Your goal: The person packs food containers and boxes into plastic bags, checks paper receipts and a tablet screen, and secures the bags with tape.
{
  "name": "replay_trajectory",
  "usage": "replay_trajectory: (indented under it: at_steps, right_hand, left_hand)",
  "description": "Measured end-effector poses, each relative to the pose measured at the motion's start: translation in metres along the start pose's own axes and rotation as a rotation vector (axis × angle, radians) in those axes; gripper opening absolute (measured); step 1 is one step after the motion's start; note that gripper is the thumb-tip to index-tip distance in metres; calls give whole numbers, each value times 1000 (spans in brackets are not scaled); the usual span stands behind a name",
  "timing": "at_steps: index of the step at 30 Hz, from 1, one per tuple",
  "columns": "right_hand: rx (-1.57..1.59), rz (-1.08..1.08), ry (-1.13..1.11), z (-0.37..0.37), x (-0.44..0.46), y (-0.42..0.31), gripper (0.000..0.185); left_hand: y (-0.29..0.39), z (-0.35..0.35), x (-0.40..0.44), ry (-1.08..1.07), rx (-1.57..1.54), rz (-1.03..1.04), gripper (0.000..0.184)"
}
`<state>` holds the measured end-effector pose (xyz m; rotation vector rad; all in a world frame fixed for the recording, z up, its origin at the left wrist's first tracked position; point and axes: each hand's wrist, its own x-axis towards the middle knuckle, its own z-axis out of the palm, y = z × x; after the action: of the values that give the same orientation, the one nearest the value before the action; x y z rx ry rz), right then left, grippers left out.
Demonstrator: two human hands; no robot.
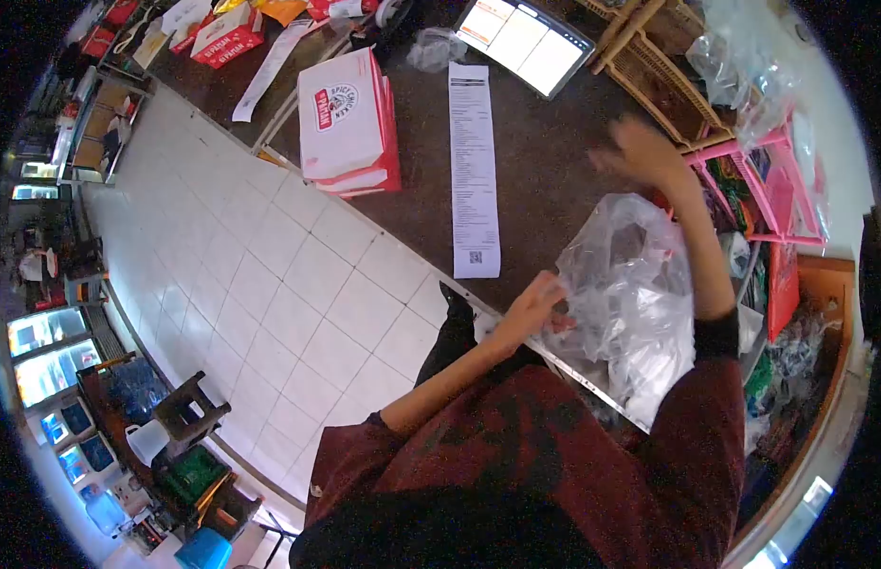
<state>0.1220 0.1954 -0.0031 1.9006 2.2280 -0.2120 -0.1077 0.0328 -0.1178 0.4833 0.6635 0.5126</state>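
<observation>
A clear plastic bag (625, 284) with whitish contents stands at the counter's near edge. My left hand (531, 308) is at the bag's left side, its fingers curled against the thin plastic and seeming to pinch it. Above the bag, my right hand (646, 156) is smeared by motion, and I cannot make out anything in its fingers. A long printed receipt (474, 171) lies flat to the left of the bag. Farther left is a stack of white and red food boxes (346, 123) printed with a chicken logo.
A lit tablet (526, 43) stands at the back of the dark counter (545, 161). Wicker baskets (649, 81) and a pink plastic rack (787, 185) crowd the right side. Another receipt (270, 71) and red packets (227, 38) lie far left. Tiled floor (260, 275) stretches out on the left.
</observation>
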Motion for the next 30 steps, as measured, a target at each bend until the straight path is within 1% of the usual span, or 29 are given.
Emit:
replay_trajectory:
  at_steps: [1,2,4,5,6,7,8,9,11,12,14,15,17,18,19,20,21,22,23,24,25,26,27,28,29,30]
  right_hand:
    - [92,-69,229,-11,40,-34,61]
    - [181,-30,290,-29,71,-83,61]
    - [478,-179,428,-35,149,-172,63]
    - [565,-148,478,-30,180,-216,75]
    - [691,-33,437,-44,174,-252,95]
    - [555,44,436,-40,187,-283,102]
    - [417,120,435,-30,198,-305,110]
    - [416,120,431,-24,201,-314,110]
    - [130,185,313,-13,205,-327,110]
    - [127,178,305,-9,203,-323,110]
    - [68,-204,360,2,196,-298,110]
    - [69,-213,355,1,190,-288,110]
    - [186,-307,157,-5,179,-267,110]
    - [276,-240,174,-2,174,-260,109]
    - [275,-236,173,-2,171,-258,109]
    - [331,-175,157,-4,168,-255,108]
    - [387,-113,143,-7,165,-250,108]
    - [384,-105,148,-8,159,-241,108]
    - [419,-164,203,-9,146,-228,110]
    - [453,-225,257,-11,130,-214,113]
    - [467,-252,250,-22,104,-200,114]
    - [481,-280,243,-30,70,-185,115]
    - [502,-292,326,-26,40,-170,117]
    - [523,-304,409,-21,9,-155,120]
    - [544,-255,416,-11,-23,-141,122]
    - [566,-205,425,5,-55,-128,125]
  left_hand:
    - [1,3,4,2,116,18,27]
    - [1,7,6,8,112,10,27]
    - [3,16,11,-21,505,113,30]
    - [-1,15,13,-19,502,112,30]
    - [-11,10,13,-11,768,484,34]
    - [-14,7,13,4,864,634,33]
    - [-15,8,10,-21,881,680,32]
    - [-16,9,7,-52,870,671,32]
    - [-16,10,4,-86,830,603,31]
    - [-14,10,3,-92,789,542,31]
    - [-9,7,2,-83,731,435,31]
    - [-8,5,1,-76,712,398,32]
    - [-10,3,3,-61,695,382,32]
    - [-13,4,6,3,656,400,34]
    - [-16,5,7,62,617,415,35]
    - [-14,7,7,108,631,442,38]
    - [-10,7,8,99,634,443,38]
    - [-6,6,8,117,649,391,38]
    - [-3,4,7,137,662,336,39]
    - [-2,0,7,50,408,177,34]
    - [-5,-7,7,48,406,177,34]
    - [-9,-15,8,-40,164,201,35]
    - [-14,-22,10,-127,-78,223,35]
    - [-19,-27,16,-92,-198,60,39]
    - [-22,-35,19,-94,-200,62,39]
    - [-22,-46,19,-133,197,194,39]
